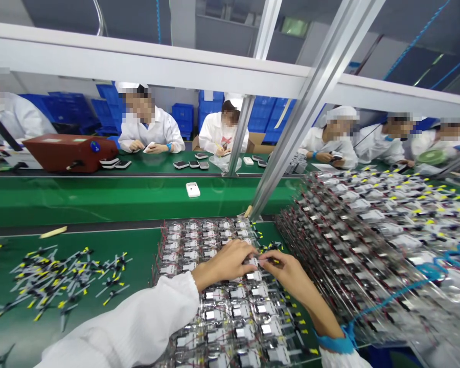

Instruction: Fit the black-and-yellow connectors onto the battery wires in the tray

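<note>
A clear tray (pixel 214 296) filled with rows of small white and silver parts with thin red wires lies on the green bench. My left hand (pixel 232 261) reaches over its middle from the left, fingers bent around a small part near the tray's right side. Opposite it, my right hand (pixel 285 271) has thumb and forefinger together at the same spot, close to a dark piece with a yellow tip. What either hand pinches is too small to make out. Yellow-tipped pieces (pixel 291 312) line the tray's right edge.
Loose grey pieces with yellow tips (pixel 57 278) are heaped at the left. Tall stacked trays (pixel 352 245) stand at the right, with a coiled blue cord (pixel 398 294). A metal post (pixel 291 128) rises behind the tray. Beyond a green conveyor (pixel 92 197), several people sit working.
</note>
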A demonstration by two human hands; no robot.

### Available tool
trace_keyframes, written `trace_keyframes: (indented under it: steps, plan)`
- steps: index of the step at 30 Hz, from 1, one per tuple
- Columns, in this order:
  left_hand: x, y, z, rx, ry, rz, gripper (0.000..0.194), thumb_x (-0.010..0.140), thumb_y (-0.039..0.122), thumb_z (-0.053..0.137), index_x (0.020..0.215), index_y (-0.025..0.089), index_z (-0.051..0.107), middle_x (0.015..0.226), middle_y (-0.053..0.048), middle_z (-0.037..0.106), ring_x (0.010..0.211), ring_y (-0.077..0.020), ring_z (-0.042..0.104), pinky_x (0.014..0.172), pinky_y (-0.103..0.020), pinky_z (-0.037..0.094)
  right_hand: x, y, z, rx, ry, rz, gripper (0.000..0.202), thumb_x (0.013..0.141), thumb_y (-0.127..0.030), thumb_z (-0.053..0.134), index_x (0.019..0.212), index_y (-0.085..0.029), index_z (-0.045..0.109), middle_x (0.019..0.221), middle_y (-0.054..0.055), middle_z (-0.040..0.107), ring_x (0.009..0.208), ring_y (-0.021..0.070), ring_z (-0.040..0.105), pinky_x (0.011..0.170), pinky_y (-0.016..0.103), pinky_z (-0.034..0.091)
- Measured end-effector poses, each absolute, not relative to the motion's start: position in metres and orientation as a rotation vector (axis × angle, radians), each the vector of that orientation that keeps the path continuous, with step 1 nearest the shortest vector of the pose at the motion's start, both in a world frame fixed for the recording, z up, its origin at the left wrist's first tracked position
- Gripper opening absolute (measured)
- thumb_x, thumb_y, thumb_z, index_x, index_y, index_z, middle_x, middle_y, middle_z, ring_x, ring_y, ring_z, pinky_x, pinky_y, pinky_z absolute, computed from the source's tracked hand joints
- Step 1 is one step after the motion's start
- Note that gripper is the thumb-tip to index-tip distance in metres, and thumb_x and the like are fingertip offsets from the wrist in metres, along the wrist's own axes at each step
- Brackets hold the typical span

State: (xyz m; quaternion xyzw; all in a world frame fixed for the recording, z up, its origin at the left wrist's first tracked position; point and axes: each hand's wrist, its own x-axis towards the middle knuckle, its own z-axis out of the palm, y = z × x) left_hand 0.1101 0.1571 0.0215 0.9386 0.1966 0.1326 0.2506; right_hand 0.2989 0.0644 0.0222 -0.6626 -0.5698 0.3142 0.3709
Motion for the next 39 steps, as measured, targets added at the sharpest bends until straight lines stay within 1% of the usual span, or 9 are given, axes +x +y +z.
trace_keyframes:
  steps: [5,13,20,28,34,39]
  plan:
    - [0.1112,0.159,0.015,2.494,0.537,0.417,0.025,0.089,0.036,0.069,0.108,0.019,0.067,0.103,-0.006,0.069,0.102,-0.0233,0.061,0.095,-0.035,0.043,0.3005,0.0636,0.0175,-1.702,-1.463,0.799,0.033,0.077,-0.048,0.062,0.085,-0.02,0.077,0.091,0.008,0.077,0.087,0.0266,0.069,0.077,0.035,0.053]
    - [0.1138,0.1588,0.013,2.486,0.554,0.44,0.024,0.086,0.034,0.072,0.102,0.017,0.067,0.1,-0.006,0.07,0.1,-0.0236,0.062,0.092,-0.034,0.044,0.3018,0.0641,0.012,-1.739,-1.448,0.798,0.032,0.076,-0.048,0.063,0.081,-0.018,0.074,0.083,0.008,0.075,0.074,0.0238,0.067,0.069,0.032,0.051]
    - [0.1142,0.158,0.0186,2.479,0.557,0.433,0.02,0.086,0.034,0.071,0.097,0.018,0.066,0.097,-0.006,0.071,0.098,-0.024,0.064,0.091,-0.034,0.044,0.3012,0.0635,0.0143,-1.702,-1.488,0.821,0.033,0.078,-0.049,0.063,0.081,-0.018,0.073,0.087,0.009,0.074,0.081,0.026,0.067,0.074,0.035,0.05]
    - [0.1177,0.1588,0.0133,2.495,0.588,0.427,0.021,0.084,0.034,0.074,0.096,0.017,0.068,0.092,-0.006,0.071,0.095,-0.0244,0.063,0.088,-0.034,0.046,0.3038,0.066,0.0151,-1.702,-1.524,0.835,0.034,0.078,-0.05,0.064,0.08,-0.018,0.075,0.085,0.008,0.074,0.079,0.0251,0.066,0.074,0.035,0.049]
    - [0.1179,0.1592,0.0102,2.508,0.569,0.445,0.021,0.085,0.035,0.073,0.096,0.017,0.069,0.091,-0.006,0.071,0.094,-0.0239,0.064,0.088,-0.034,0.046,0.3034,0.0685,0.013,-1.703,-1.544,0.844,0.032,0.078,-0.047,0.063,0.081,-0.017,0.074,0.085,0.008,0.074,0.081,0.0256,0.066,0.074,0.035,0.049]
    - [0.1177,0.1583,0.0126,2.527,0.579,0.415,0.021,0.087,0.034,0.071,0.099,0.017,0.069,0.093,-0.007,0.07,0.096,-0.0245,0.064,0.09,-0.035,0.046,0.3012,0.0713,0.0165,-1.708,-1.568,0.844,0.027,0.077,-0.043,0.063,0.077,-0.018,0.074,0.085,0.008,0.074,0.083,0.0262,0.068,0.074,0.035,0.049]
